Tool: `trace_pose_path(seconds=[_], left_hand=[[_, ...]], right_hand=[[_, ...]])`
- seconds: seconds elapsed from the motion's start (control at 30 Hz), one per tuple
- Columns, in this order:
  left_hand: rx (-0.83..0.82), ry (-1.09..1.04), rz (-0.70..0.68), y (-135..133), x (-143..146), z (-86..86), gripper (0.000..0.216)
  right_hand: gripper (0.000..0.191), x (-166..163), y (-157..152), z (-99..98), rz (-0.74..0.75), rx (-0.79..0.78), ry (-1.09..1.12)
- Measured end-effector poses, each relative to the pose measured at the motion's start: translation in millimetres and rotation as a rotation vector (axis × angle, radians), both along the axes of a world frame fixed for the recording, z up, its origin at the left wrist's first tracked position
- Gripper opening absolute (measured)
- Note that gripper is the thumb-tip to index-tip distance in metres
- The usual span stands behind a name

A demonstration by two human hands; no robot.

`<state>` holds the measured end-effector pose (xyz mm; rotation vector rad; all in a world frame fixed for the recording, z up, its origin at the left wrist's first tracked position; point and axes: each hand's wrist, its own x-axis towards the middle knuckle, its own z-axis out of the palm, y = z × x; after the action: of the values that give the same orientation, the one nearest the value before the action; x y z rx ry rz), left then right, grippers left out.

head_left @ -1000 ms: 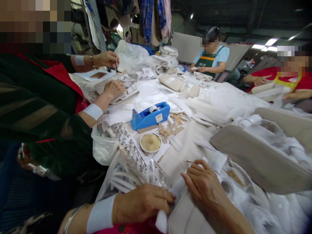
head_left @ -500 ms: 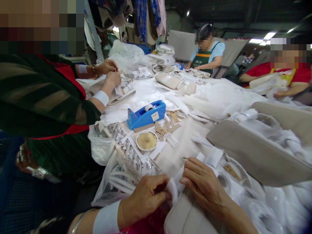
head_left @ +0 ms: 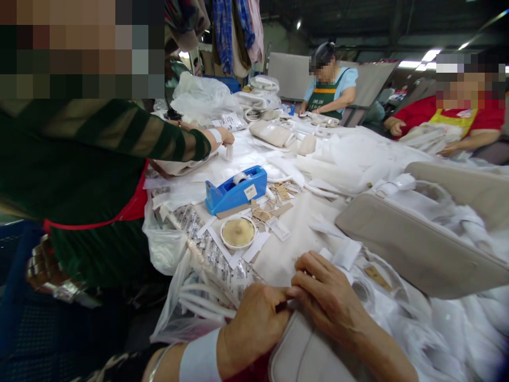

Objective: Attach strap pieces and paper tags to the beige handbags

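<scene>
A beige bag (head_left: 306, 350) with piped seams lies close to my body at the bottom of the view. My left hand (head_left: 256, 323), with a white band round its wrist, is pinched closed at the bag's upper left corner. Its fingertips meet those of my right hand, and whatever is between them is hidden. My right hand (head_left: 332, 300) is bent over the bag's top edge, fingers curled on it. Just beyond my hands stands a white tub of yellowish paste (head_left: 238, 232) on white paper strips.
A blue tape dispenser (head_left: 236, 191) stands beside loose brown tags (head_left: 260, 212). To the right are a large beige bag (head_left: 397, 244) stuffed with white wrapping and white plastic rolls (head_left: 449, 329). A co-worker's arm (head_left: 159, 130) reaches over the table at left; two people sit farther back.
My left hand has moved right, up to my right hand; the white strip at its fingers is out of sight. The left co-worker's arm has stretched forward over the table.
</scene>
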<state>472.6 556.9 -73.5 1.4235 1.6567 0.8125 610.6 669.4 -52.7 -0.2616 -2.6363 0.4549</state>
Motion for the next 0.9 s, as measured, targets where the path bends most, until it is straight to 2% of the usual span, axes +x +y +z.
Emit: trace_pose_path(seconds=[0.13,0.27,0.33,0.4,0.5,0.6,0.67,0.73,0.9], left_hand=[[0.033,-0.077,0.04,-21,0,-2.8,0.033],[0.07,-0.18,0.055,-42,8,-20.3,0.049],[0.071,-0.19,0.061,-45,10,-25.5,0.049],[0.052,-0.203,0.066,-40,7,-24.4,0.049],[0.046,-0.194,0.108,-25,-1,-16.2,0.071],[0.012,-0.257,0.048,-4,0,-11.2,0.086],[-0.038,-0.344,0.004,7,7,-11.9,0.078],[-0.044,-0.385,0.04,13,16,-14.7,0.067],[0.071,-0.348,0.122,13,24,-25.9,0.055]], right_hand=[[0.03,0,0,-2.2,-0.011,0.023,0.003],[0.034,-2,2,-5.7,-0.018,0.059,0.005],[0.035,-4,2,-9.3,-0.027,0.086,-0.01],[0.035,-5,2,-13.0,-0.041,0.101,-0.028],[0.033,-7,1,-14.5,-0.075,0.114,-0.037],[0.031,-6,0,-9.6,-0.085,0.12,-0.054],[0.031,-5,-1,-5.0,-0.092,0.112,-0.094],[0.031,-4,-4,-2.3,-0.116,0.095,-0.124],[0.022,-12,-6,1.3,-0.156,0.049,-0.078]])
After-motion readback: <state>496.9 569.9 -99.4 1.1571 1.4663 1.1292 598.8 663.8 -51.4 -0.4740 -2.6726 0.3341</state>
